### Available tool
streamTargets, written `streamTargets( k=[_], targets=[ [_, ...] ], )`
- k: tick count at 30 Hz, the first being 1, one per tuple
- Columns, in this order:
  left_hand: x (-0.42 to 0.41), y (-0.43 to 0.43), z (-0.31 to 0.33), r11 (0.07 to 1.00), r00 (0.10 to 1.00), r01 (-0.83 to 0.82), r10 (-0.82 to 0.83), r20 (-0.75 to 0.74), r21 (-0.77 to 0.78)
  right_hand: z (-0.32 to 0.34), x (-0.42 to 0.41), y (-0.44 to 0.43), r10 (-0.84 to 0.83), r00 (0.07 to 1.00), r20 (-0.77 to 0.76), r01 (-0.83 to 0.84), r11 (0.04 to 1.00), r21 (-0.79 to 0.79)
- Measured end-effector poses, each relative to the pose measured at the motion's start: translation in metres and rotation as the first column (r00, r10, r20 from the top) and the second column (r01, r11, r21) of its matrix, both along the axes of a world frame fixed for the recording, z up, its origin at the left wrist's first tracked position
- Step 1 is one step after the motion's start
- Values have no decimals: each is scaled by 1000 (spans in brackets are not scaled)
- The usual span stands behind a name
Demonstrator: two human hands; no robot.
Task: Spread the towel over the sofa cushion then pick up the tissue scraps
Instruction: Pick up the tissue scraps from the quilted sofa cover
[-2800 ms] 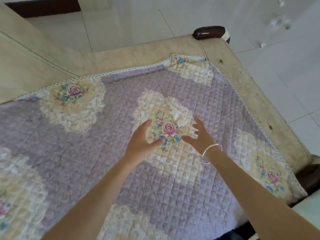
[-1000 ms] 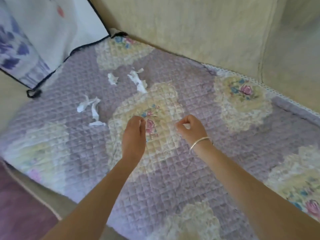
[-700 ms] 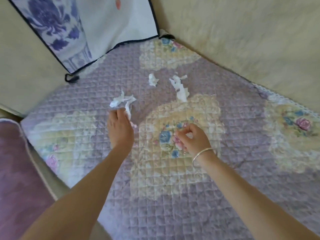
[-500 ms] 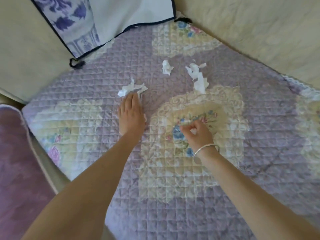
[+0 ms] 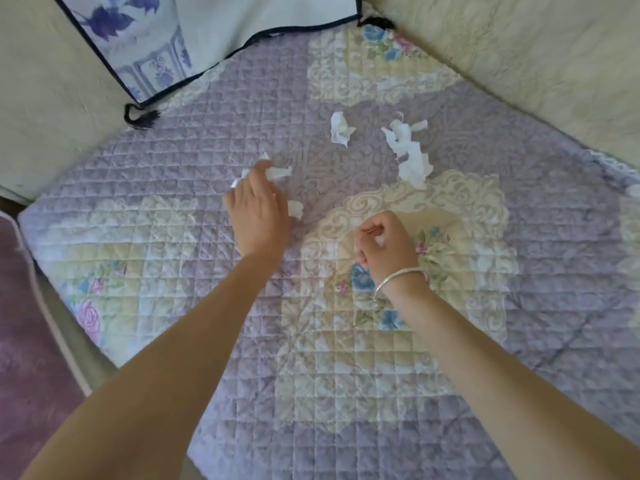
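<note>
The lilac quilted towel (image 5: 346, 393) with cream floral patches lies flat over the sofa cushion. White tissue scraps rest on it: one crumpled scrap (image 5: 341, 129) at the centre top, a longer torn scrap (image 5: 410, 157) to its right, and a tiny bit (image 5: 296, 209) beside my left hand. My left hand (image 5: 258, 216) lies palm down, its fingers curled over another scrap (image 5: 278, 173) whose ends stick out on both sides. My right hand (image 5: 384, 247), with a silver bangle at the wrist, is a loose fist with a small white scrap (image 5: 380, 241) showing inside it.
A white pillow with blue flowers (image 5: 156, 36) and black tassels (image 5: 142, 116) leans in the far left corner. The beige sofa back (image 5: 519, 64) rises along the top right, the beige armrest (image 5: 52, 98) on the left. A purple rug (image 5: 20, 341) lies past the cushion's left edge.
My view swung from the sofa's right end to its left corner. My left hand reached out, pressed flat on a scrap and now curls its fingers over it. The right fist stayed closed.
</note>
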State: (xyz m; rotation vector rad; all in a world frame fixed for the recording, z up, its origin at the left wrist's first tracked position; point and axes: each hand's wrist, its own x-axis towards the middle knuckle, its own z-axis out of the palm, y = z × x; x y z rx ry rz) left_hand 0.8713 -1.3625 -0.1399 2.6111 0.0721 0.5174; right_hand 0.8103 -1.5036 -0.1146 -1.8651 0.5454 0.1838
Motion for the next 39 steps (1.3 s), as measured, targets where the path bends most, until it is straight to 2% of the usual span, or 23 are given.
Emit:
streamTargets(
  k=[3,6,8,10,13,16,20,23,25,27,29,31,36,39],
  targets=[
    [17,8,-14,986,989,-39,61,-136,162,1,7,-18,-48,995,90,67,975,-213],
    [23,13,-25,991,960,-10,48,-277,134,1,18,-36,-112,982,154,161,920,-357],
    [27,10,-27,994,968,13,15,-252,109,0,33,-44,-190,967,170,240,904,-354],
    [30,4,-27,994,986,43,-26,-166,101,-5,52,-48,-227,960,163,271,898,-345],
    [29,-4,-32,985,992,123,-118,-45,118,-9,79,-45,-92,982,167,152,907,-392],
    [32,-1,-42,986,990,140,-141,0,90,-17,108,-41,81,993,86,-25,855,-518],
    [35,1,-51,978,988,130,-143,66,163,-17,130,-41,3,997,76,43,798,-601],
    [35,1,-54,974,983,151,-165,75,171,-8,139,-32,-16,986,165,105,829,-549],
    [36,1,-55,972,983,150,-166,83,180,-1,146,-20,34,975,220,82,864,-496],
    [36,2,-56,967,983,147,-165,77,206,3,154,-7,141,977,157,-46,869,-492],
    [36,1,-57,962,985,137,-157,66,235,1,159,4,316,949,4,-268,810,-521],
    [36,1,-58,960,988,130,-148,54,250,-4,160,8,452,885,-112,-425,687,-589],
    [36,1,-62,950,988,132,-148,37,284,-11,150,7,584,810,-62,-476,591,-651],
    [36,2,-64,944,990,116,-135,40,310,-14,145,7,545,838,-31,-430,624,-653]
  ],
)
